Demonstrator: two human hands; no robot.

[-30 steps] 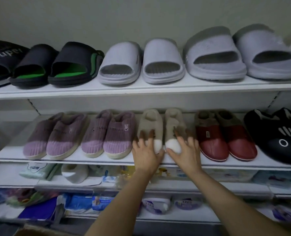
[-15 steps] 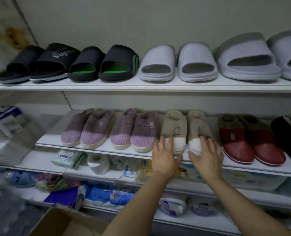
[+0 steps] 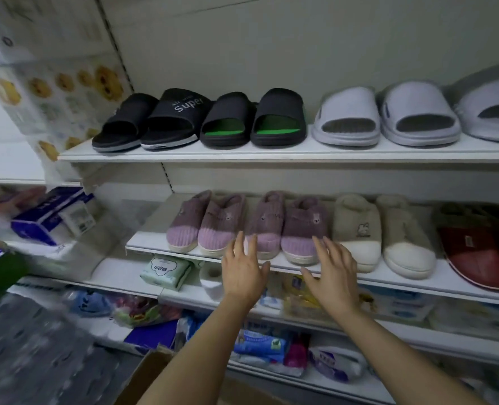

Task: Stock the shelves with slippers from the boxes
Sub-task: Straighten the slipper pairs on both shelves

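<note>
Evidently straightening stage: left hand (image 3: 243, 270) and right hand (image 3: 334, 273) both spread flat, fingers straight, gripping nothing, held at front edge of middle shelf (image 3: 453, 283) before second purple slipper pair (image 3: 286, 226). Fingertip contact with toes unclear. Judged reason: nudging pair flush with neighbours, since first purple pair (image 3: 205, 225), beige pair (image 3: 382, 232) and red slipper (image 3: 476, 249) sat toes-out in row. Top shelf (image 3: 271, 153) held black slides (image 3: 198, 118) and white slides (image 3: 385, 115). Cardboard box (image 3: 151, 375) below, contents hidden; far-right footwear cut off; left side motion-blurred.
</note>
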